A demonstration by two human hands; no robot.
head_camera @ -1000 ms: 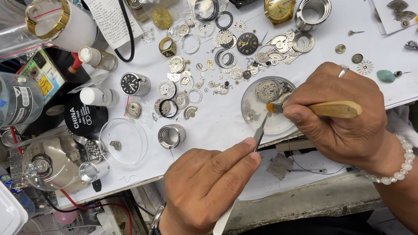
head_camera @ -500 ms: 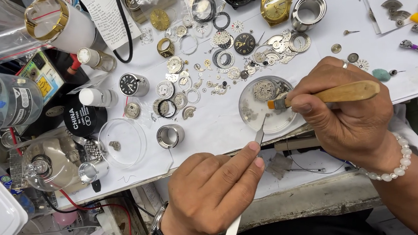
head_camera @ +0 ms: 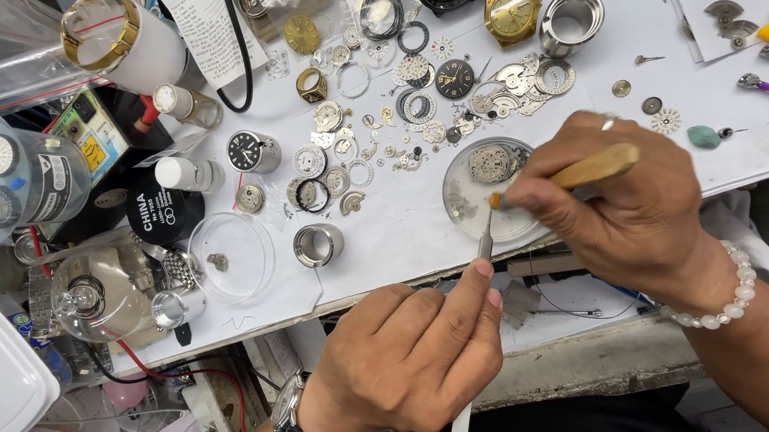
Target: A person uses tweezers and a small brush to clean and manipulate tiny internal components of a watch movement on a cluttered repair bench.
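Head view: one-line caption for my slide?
Left hand steadies tweezers, right hand works a wooden-handled tool over a dish amid watch parts.

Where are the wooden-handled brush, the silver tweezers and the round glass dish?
wooden-handled brush [head_camera: 596, 167], head view, on its handle
silver tweezers [head_camera: 485, 246], head view, on the blades
round glass dish [head_camera: 466, 209], head view, on bare glass

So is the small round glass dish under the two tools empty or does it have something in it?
Not empty. The glass dish holds a round watch movement near its upper edge, plus a few small bits lower left.
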